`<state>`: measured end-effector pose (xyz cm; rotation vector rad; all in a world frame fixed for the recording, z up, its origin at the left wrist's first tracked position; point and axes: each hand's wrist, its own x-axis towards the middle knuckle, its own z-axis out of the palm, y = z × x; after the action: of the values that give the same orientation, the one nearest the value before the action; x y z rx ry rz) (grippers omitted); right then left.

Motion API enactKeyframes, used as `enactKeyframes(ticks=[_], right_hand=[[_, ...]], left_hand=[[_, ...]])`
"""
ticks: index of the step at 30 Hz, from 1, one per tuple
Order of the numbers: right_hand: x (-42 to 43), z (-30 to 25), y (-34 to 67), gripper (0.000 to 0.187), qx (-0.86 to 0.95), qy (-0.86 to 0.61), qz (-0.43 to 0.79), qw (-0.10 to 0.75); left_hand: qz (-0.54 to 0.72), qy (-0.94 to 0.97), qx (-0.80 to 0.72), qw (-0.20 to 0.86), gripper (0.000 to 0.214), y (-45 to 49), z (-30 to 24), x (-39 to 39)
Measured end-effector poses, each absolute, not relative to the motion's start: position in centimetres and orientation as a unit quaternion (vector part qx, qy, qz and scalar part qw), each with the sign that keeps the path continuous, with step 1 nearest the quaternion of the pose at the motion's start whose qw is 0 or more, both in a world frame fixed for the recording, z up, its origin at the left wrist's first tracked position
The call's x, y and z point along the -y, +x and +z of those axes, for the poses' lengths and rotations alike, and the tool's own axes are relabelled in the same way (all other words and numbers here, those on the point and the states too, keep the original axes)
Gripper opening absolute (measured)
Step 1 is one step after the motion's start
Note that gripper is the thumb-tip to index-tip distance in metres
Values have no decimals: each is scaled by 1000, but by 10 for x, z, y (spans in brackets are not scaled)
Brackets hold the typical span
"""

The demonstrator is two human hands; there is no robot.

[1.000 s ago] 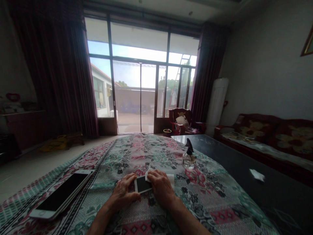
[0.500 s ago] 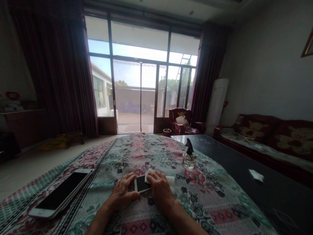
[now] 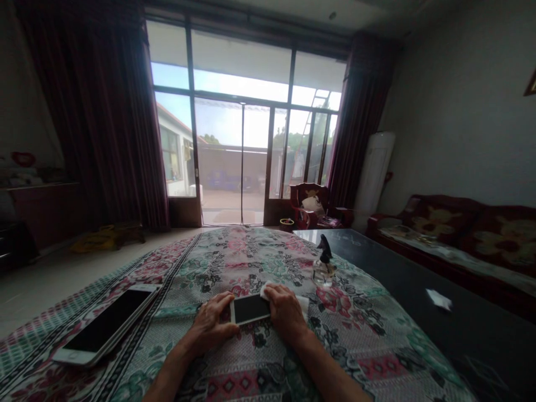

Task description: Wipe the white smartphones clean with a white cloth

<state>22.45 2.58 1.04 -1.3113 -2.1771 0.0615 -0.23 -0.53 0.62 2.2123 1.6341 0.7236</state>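
A white smartphone (image 3: 251, 309) with a dark screen lies on the patterned cloth in front of me. My left hand (image 3: 215, 321) grips its left end between thumb and fingers. At the phone's right end, my right hand (image 3: 286, 310) is closed on a white tissue (image 3: 304, 304), part of which sticks out to the right of the hand. The tissue's contact with the screen edge is mostly hidden under my fingers. Ahead and to the right stands a clear spray bottle (image 3: 324, 271) with a black trigger head.
Larger white phones (image 3: 106, 325), apparently stacked, lie at left on the flowered cloth (image 3: 251, 257). A crumpled white tissue (image 3: 439, 300) rests on the dark table (image 3: 402, 279) at right. Beyond are a wooden chair (image 3: 304, 195), a sofa (image 3: 473, 223) and glass doors.
My right hand, with the tissue, has slid right along the phone, so more of the dark screen shows. My left hand keeps hold of the left end.
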Motion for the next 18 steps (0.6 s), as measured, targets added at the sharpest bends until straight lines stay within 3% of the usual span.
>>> enactKeyframes(ticks=[7, 15, 18], right_hand=[[-13, 7, 209, 33, 842, -458, 9, 285], [-3, 9, 199, 23, 904, -292, 67, 304], [-7, 8, 205, 21, 896, -307, 70, 313]], left_hand=[[254, 776, -560, 140, 61, -4, 0, 0], [259, 772, -562, 145, 59, -1, 6, 4], [254, 768, -569, 151, 60, 0, 7, 5]])
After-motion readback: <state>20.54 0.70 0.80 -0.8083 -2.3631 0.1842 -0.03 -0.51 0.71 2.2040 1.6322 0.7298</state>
